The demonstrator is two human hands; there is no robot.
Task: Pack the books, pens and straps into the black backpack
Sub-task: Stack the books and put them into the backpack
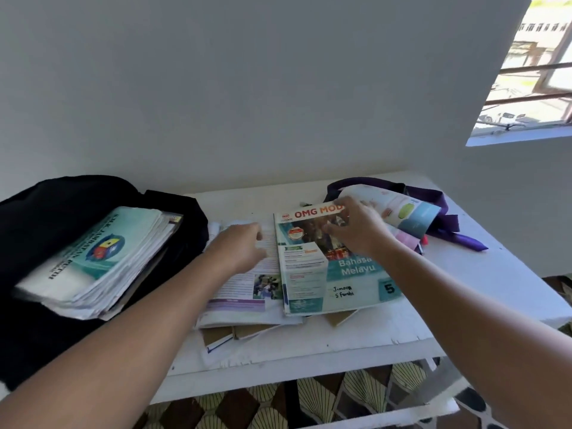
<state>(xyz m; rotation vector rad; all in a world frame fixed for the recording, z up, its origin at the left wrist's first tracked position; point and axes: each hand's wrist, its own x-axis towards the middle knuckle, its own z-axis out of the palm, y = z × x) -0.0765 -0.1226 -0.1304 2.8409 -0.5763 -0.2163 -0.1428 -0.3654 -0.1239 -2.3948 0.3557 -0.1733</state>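
The black backpack point(34, 212) lies open at the left with a stack of books point(99, 261) poking out of it. On the white table point(464, 298) lies an open book point(244, 292), and my left hand point(244, 246) rests flat on its page. Beside it is a teal "Bahasa Melayu" workbook point(334, 283); my right hand point(356, 227) touches its top edge with fingers spread. Another booklet point(408, 212) and purple straps point(458, 233) lie behind at the right. Brown notebooks point(247, 332) stick out underneath. I see no pens.
A white wall stands right behind the table. A barred window point(532, 82) is at the upper right. Patterned floor point(325, 400) shows below the table's front edge.
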